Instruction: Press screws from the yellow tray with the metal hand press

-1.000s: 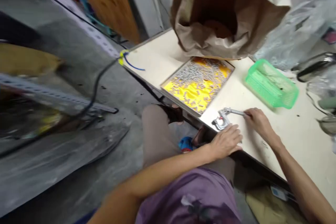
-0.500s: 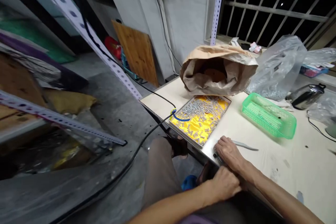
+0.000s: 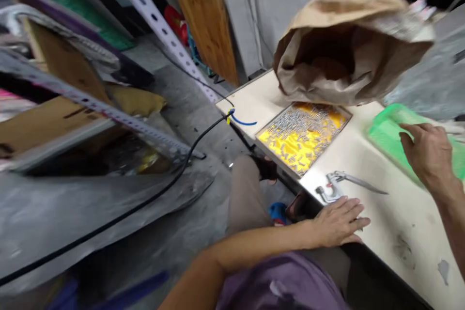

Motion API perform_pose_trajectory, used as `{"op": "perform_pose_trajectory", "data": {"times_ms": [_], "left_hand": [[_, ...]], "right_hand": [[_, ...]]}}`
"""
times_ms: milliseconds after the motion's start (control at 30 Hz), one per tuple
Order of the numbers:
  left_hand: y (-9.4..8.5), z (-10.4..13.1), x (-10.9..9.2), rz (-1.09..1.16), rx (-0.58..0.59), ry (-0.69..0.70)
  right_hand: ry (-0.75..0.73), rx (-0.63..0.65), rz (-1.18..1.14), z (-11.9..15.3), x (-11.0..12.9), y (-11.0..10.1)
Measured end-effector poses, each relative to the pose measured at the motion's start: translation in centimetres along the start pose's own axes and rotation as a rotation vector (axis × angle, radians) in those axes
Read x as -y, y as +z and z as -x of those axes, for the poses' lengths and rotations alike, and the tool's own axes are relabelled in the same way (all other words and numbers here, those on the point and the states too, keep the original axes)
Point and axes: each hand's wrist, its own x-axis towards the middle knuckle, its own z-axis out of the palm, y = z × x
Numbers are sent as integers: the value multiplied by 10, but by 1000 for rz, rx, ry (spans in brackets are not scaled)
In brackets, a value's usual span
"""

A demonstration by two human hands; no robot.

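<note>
My left hand (image 3: 339,223) rests palm down at the table's front edge, fingers spread, with no object visible in it. Just beyond its fingertips is a small metal lever tool (image 3: 334,185), its long grey handle lying toward the right. My right hand (image 3: 430,155) is over the near part of a green plastic basket (image 3: 385,131); thumb and forefinger are apart, and nothing shows between them. A shallow tray (image 3: 303,174) with a yellow lining, left of the tool, holds many small metal pieces (image 3: 296,123), possibly screws or pins.
A big brown paper bag (image 3: 312,77) gapes behind the tray. A black cable (image 3: 174,179) with a blue tie (image 3: 245,122) runs off the table's left corner. Perforated metal posts (image 3: 160,29) and a shelf stand at left. A clear plastic bag (image 3: 428,77) is behind the basket.
My right hand has left the lever tool and moved right to the basket, uncovering the tool. My left hand has opened from a closed shape and flattened at the table edge. The view has shifted.
</note>
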Motion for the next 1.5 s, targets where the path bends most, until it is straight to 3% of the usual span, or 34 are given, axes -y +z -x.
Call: {"op": "perform_pose_trajectory", "data": {"times_ms": [67,167,233,333,633,700,800,867,933,1033,1133,1333,1400,1500], "left_hand": [[0,-2,4,13,27,31],[-2,-1,8,7,48,51],[-5,4,9,-14,49,63],[-9,14,8,-31,40,122],[-9,35,17,18,-50,46],[-15,41,16,109,-192,-50],[-30,47,19,276,-501,-333],[-43,46,26,332,-616,-494],[-53,42,35,347,-669,-588],[-59,34,45,362,-663,-634],[-56,26,45,390,-548,-582],[-46,15,37,341,-384,-437],[-49,12,38,339,-359,-465],[-58,10,42,422,-294,-621]], "right_hand": [[-212,100,-203,5,46,13],[-467,388,-338,13,121,24],[-507,561,-238,14,156,31],[-429,649,-134,8,176,40],[-357,585,-249,-5,178,53],[-305,557,-290,-2,172,48],[-91,432,-562,7,153,34],[119,368,-844,19,138,24],[308,384,-1058,38,125,17],[522,458,-1224,72,117,9],[601,488,-1298,101,121,5],[458,313,-1165,119,131,1],[361,290,-1081,122,130,0],[198,261,-855,132,121,0]]}}
